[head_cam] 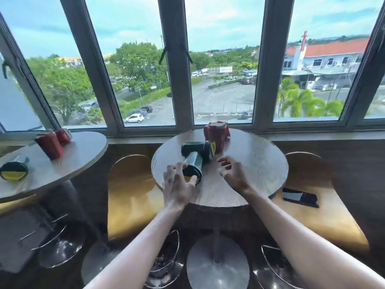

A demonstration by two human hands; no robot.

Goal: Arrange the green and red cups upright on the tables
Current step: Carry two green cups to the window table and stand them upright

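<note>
On the round table (260, 163), the left hand (177, 184) curls its fingers around the near end of a green cup (192, 163) lying on its side, touching a second toppled green cup (198, 150). The right hand (232, 174) hovers empty, fingers loosely spread, near the upright red cup (216, 134) at the far edge.

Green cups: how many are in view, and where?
3. Two lie on the centre table: one at the left hand, one behind it. One lies on the left table.
</note>
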